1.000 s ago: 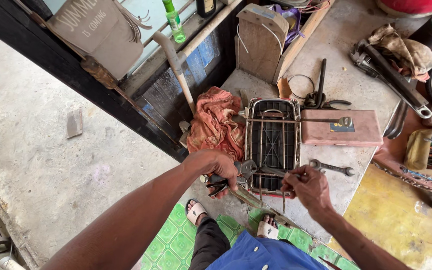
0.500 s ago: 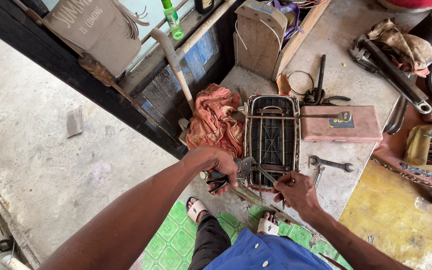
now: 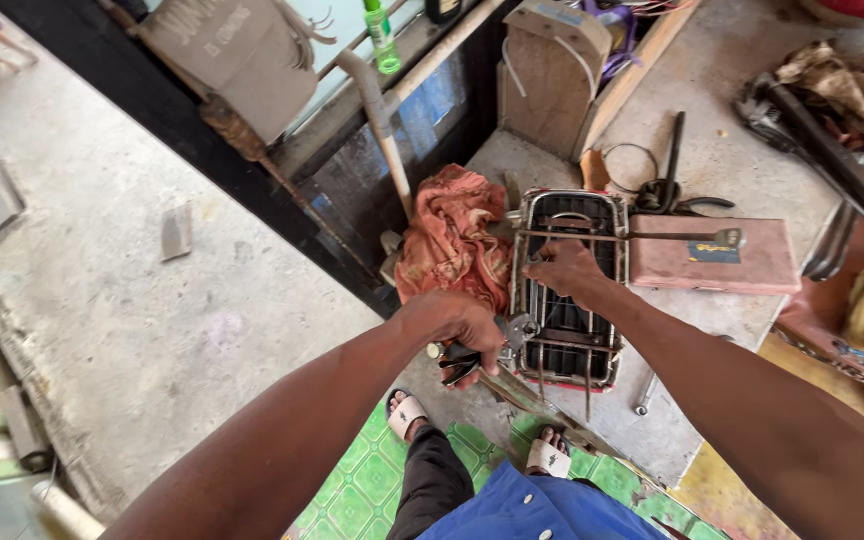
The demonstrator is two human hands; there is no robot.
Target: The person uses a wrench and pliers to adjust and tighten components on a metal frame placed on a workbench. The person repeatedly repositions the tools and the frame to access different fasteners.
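A black and red rack-like frame with metal bars [image 3: 564, 330] lies flat on a grey slab [image 3: 712, 150] in front of me. My left hand [image 3: 452, 322] is closed around the dark handles of pliers [image 3: 477, 352], whose jaws meet the frame's near left edge. My right hand [image 3: 564, 267] rests further up on the frame, fingers pinching one of its thin metal bars. A long rod [image 3: 642, 236] crosses the frame's far end.
An orange rag [image 3: 449, 238] lies left of the frame. A pink box [image 3: 712, 258] sits right of it, with tongs [image 3: 670, 180], a wrench [image 3: 646, 393] and large spanners [image 3: 832, 165] around. A cardboard box [image 3: 552, 75] stands behind. My sandalled feet [image 3: 407, 412] rest on a green mat.
My right hand has moved from the near right corner of the frame up to its middle bars. My left hand stays at the near left edge with the pliers.
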